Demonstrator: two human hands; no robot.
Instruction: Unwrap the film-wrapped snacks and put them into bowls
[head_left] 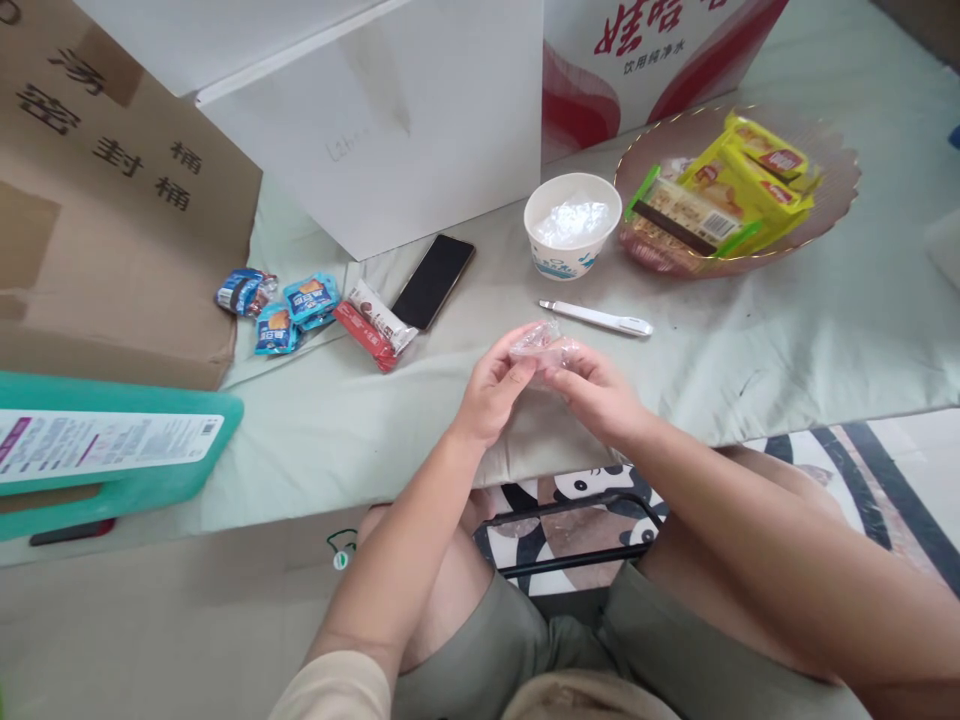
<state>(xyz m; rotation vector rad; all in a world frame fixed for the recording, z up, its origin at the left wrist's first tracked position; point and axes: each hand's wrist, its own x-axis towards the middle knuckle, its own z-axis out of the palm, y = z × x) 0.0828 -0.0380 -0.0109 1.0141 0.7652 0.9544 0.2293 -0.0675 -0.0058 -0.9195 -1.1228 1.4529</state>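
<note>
Between both hands, just above the front of the cloth-covered table, is a crumpled clear plastic wrapper (546, 346). My left hand (496, 388) pinches one side of it with thumb and fingers. On the other side my right hand (600, 392) grips it in the same way. Whether anything lies inside the wrapper I cannot tell. Just beyond the hands a white utility knife (596, 318) lies flat. Behind that stands a white paper bowl (571, 258) with crumpled clear plastic (573, 220) in it.
A ribbed bowl (832, 200) of yellow snack packs (750, 180) stands at the back right. Left of the hands lie a phone (435, 282), a red-and-white snack bar (375, 325) and several blue packets (307, 300). Boxes (450, 120) line the back; a green jug (202, 440) is at left.
</note>
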